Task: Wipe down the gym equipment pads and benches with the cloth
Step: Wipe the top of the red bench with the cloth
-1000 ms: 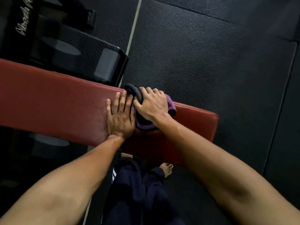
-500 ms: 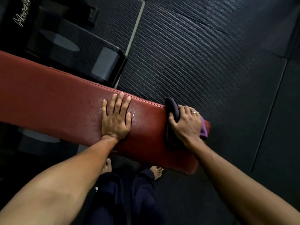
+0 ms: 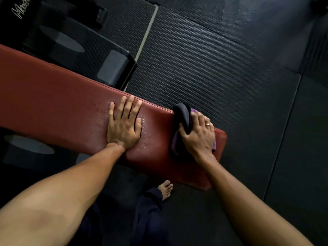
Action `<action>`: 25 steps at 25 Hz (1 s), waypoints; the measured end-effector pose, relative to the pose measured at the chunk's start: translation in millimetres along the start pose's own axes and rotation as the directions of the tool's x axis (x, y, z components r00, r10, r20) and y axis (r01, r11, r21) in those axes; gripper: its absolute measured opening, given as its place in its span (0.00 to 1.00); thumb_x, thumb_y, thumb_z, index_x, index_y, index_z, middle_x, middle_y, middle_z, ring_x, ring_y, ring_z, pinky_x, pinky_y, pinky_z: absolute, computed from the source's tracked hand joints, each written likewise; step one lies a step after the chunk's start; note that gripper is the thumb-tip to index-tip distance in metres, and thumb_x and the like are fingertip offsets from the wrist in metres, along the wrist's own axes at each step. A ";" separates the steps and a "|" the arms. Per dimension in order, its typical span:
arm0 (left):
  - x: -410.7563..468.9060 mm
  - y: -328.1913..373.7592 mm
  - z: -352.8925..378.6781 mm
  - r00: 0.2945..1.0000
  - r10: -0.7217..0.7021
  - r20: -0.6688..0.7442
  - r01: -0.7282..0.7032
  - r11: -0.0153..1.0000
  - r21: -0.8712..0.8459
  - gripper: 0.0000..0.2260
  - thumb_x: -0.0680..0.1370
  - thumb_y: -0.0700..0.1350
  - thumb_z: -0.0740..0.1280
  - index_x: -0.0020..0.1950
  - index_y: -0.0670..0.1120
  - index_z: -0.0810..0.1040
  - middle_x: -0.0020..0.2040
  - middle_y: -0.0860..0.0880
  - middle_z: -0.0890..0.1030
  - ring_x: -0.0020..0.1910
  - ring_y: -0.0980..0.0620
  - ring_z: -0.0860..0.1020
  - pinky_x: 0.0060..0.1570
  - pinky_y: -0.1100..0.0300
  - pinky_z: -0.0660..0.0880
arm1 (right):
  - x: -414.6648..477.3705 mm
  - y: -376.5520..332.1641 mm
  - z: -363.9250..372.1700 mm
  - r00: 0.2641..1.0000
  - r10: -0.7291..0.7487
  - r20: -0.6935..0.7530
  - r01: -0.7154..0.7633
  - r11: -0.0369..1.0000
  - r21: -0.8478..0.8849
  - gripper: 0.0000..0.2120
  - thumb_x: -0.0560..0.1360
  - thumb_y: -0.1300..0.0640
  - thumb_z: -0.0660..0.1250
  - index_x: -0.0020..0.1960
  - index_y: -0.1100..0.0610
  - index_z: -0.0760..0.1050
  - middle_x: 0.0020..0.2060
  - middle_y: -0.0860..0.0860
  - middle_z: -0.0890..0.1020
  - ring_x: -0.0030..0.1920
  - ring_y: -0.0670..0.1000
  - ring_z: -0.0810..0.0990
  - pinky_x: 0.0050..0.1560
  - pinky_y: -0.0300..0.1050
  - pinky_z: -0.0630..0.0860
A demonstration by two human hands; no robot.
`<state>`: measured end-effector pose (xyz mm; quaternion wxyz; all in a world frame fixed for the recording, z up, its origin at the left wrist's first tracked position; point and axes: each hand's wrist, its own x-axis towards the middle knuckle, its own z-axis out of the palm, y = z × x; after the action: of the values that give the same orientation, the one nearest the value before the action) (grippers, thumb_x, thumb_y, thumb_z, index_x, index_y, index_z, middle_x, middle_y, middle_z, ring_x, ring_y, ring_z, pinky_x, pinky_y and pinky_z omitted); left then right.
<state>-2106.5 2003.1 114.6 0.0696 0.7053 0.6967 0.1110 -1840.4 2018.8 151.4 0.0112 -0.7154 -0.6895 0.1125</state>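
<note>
Cloth (image 3: 183, 118), black with a purple layer showing at its edges, lies bunched on the red bench (image 3: 53, 96) close to its right end, pressed down under my right hand (image 3: 198, 137). The thumb and fingers curl over the wad and pinch it against the pad; a ring (image 3: 208, 124) shows on one finger. My left hand (image 3: 124, 126) lies flat on the bench with fingers straight and slightly spread, holding nothing, only bracing.

A second ago the cloth was right beside the left hand, the two hands touching. Half a second ago it had already slid along the pad toward the end, and now it sits in almost the same spot there, so I judge the stroke has run out and is about to turn. The left hand has not shifted.

For the task, that means the stretch between the hands has had one pass. Beads of moisture (image 3: 145, 125) still glisten just beside the left thumb and also on the far side of that hand, so I reckon that patch, and the skin-covered part under the palm, needs another sweep. The long left portion of the bench looks unwiped to me, though the dim light makes that hard to tell.
</note>
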 end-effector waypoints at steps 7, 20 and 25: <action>-2.5 -1.7 6.0 0.999 0.022 -0.039 -0.022 1.000 0.001 0.26 0.82 0.51 0.55 0.81 0.50 0.63 0.81 0.47 0.61 0.81 0.45 0.57 0.78 0.38 0.50 | -25.3 -115.2 31.2 0.994 0.105 -0.014 -0.104 0.992 0.074 0.34 0.77 0.36 0.53 0.81 0.44 0.59 0.82 0.53 0.58 0.82 0.62 0.47 0.80 0.65 0.42; -44.2 -38.4 -11.2 0.983 0.183 -0.023 -0.184 0.979 -0.090 0.24 0.83 0.49 0.56 0.79 0.51 0.66 0.80 0.45 0.63 0.80 0.43 0.61 0.78 0.41 0.51 | -79.4 -125.5 36.6 0.948 0.315 0.037 -0.317 0.944 0.093 0.36 0.78 0.33 0.51 0.83 0.42 0.48 0.83 0.50 0.46 0.82 0.62 0.39 0.79 0.64 0.37; -49.9 -63.5 -20.9 0.984 0.175 -0.018 -0.176 0.981 -0.077 0.24 0.82 0.50 0.56 0.79 0.50 0.66 0.80 0.45 0.63 0.79 0.42 0.61 0.77 0.39 0.53 | -146.6 -107.6 50.3 0.981 -0.190 -0.026 0.190 0.982 -0.008 0.35 0.77 0.34 0.61 0.81 0.42 0.58 0.82 0.50 0.57 0.82 0.61 0.50 0.80 0.64 0.52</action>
<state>-2173.5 1953.4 115.7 0.0835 0.7601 0.6272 0.1478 -1958.7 1872.0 142.2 0.0291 -0.6478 -0.7547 0.0994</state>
